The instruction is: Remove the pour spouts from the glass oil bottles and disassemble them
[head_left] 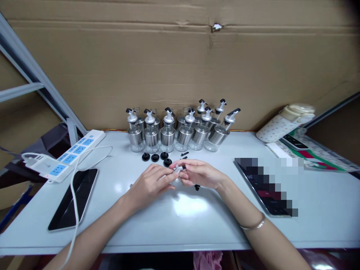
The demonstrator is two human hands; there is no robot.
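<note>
Both hands, left (152, 183) and right (204, 174), pinch a small pale spout (177, 169) between them above the bench (135, 234), seemingly so its tiny parts can be worked by fingertip. 4 black stoppers (155, 157) lie just beyond, within easy reach, before the glass bottles (168, 139).

left hand (153, 182): back up, fingers bent | right hand (201, 173): fingers curved | fingertips close together
</note>
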